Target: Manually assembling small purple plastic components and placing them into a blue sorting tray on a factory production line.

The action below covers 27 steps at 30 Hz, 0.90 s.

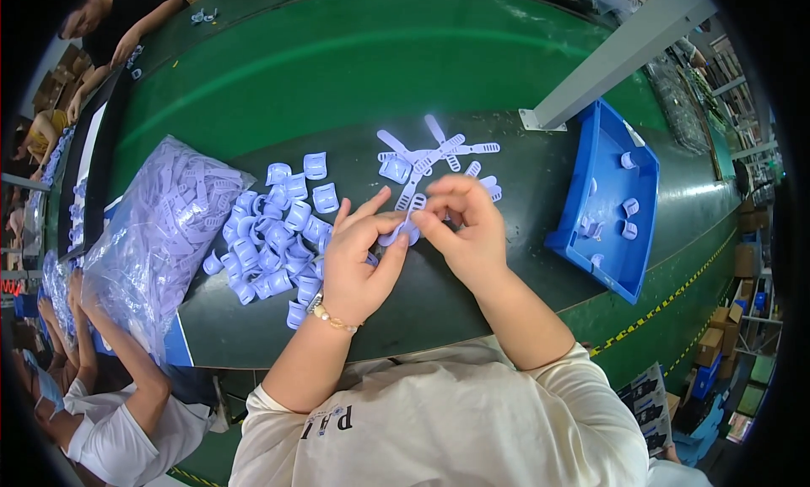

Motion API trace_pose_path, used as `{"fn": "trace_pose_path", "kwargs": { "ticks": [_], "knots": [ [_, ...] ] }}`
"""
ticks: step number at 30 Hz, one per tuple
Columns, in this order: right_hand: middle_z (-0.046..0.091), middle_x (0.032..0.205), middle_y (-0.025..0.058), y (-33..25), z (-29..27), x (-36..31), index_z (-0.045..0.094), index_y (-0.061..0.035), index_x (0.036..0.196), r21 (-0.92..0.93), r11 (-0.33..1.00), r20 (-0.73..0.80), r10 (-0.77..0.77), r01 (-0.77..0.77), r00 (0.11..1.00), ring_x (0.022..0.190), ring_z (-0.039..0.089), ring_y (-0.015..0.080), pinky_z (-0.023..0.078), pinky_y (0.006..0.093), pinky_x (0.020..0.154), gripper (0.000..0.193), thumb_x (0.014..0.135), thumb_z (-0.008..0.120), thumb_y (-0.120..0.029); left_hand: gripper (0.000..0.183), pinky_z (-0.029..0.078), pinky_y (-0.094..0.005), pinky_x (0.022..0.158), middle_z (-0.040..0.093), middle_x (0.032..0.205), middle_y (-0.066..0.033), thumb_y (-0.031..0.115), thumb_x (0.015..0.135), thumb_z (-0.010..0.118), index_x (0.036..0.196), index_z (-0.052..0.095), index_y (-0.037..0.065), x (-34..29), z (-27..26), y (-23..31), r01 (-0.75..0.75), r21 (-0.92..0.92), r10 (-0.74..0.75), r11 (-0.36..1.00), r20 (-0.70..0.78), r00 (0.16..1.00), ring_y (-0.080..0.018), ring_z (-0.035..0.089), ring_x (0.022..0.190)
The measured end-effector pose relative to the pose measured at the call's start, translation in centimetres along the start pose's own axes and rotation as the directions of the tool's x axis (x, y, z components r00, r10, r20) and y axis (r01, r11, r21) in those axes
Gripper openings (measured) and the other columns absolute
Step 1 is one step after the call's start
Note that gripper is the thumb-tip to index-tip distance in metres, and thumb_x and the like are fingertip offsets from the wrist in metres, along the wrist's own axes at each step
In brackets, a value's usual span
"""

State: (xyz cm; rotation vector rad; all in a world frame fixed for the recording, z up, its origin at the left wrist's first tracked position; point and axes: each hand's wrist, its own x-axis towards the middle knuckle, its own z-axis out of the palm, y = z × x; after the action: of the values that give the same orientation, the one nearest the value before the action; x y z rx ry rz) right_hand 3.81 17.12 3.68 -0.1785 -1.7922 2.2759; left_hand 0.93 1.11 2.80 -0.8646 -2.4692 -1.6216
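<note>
My left hand point(359, 255) and my right hand point(464, 225) meet over the dark table, both pinching a small lavender plastic strap point(418, 202) with slots in its end. Part of it is hidden behind my fingers; I cannot tell whether a second part is joined to it. Just beyond my hands lies a loose heap of similar slotted straps point(456, 145), with one curved buckle-like piece point(394, 168) at its left side. Left of my left hand is a pile of curved lavender pieces point(270, 246), several of them set apart at its far edge.
A clear plastic bag point(160, 225) full of straps lies at the left. To the right, a blue bin point(624, 251) holds several lavender pieces. A grey metal post point(616, 61) is fixed to the table near the bin. Co-workers point(126, 403) sit along the left side.
</note>
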Motion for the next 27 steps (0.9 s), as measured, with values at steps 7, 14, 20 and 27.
{"fn": "trace_pose_path", "kwargs": {
  "ticks": [7,14,20,27],
  "knots": [
    [0.064,0.082,0.0031,-0.2,-0.9,0.7,0.073,-0.011,0.089,-0.682,0.512,0.279,-0.479,0.523,0.832,0.075,0.059,0.0198,0.045,0.0312,0.067,0.018,0.071,0.075,-0.01,0.016,0.047,-0.0338,0.083,0.062,0.109,-0.0116,0.001,0.074,0.069,0.09,0.069,0.005,0.5,0.3,1.0,0.028,-0.007,-0.029,1.0,-0.164,0.986,-0.027,0.06,0.095],
    [0.067,0.079,-0.0008,0.3,-0.2,0.5,0.072,-0.0133,0.095,-0.649,0.466,0.298,-0.572,0.601,0.765,0.07,0.06,0.0181,0.044,0.03,0.064,0.027,0.069,0.077,-0.014,0.02,0.045,-0.0265,0.065,0.057,0.103,-0.0097,-0.001,0.074,0.07,0.093,0.07,0.004,-0.2,0.1,-0.4,0.0,0.038,0.009,0.999,-0.236,0.972,-0.0164,0.055,0.076],
    [0.065,0.082,-0.0028,0.4,-0.3,0.3,0.072,-0.015,0.093,-0.656,0.42,0.292,-0.625,0.627,0.724,0.068,0.056,0.0165,0.042,0.0282,0.062,0.027,0.067,0.079,-0.016,0.013,0.046,-0.0229,0.058,0.066,0.076,-0.0058,0.0,0.082,0.065,0.095,0.068,-0.001,-0.7,0.6,-0.3,0.271,-0.086,-0.281,0.959,-0.136,0.95,-0.0107,0.059,0.063],
    [0.06,0.08,-0.0043,0.9,-0.4,0.4,0.071,-0.0182,0.087,-0.661,0.344,0.293,-0.7,0.667,0.651,0.068,0.053,0.0162,0.043,0.0274,0.057,0.027,0.061,0.079,-0.018,0.012,0.047,-0.0196,0.059,0.066,0.076,-0.0045,0.005,0.091,0.058,0.098,0.063,-0.004,-0.6,0.7,-0.9,0.349,-0.474,-0.402,0.808,-0.012,0.915,-0.0076,0.061,0.065]
  ]
}}
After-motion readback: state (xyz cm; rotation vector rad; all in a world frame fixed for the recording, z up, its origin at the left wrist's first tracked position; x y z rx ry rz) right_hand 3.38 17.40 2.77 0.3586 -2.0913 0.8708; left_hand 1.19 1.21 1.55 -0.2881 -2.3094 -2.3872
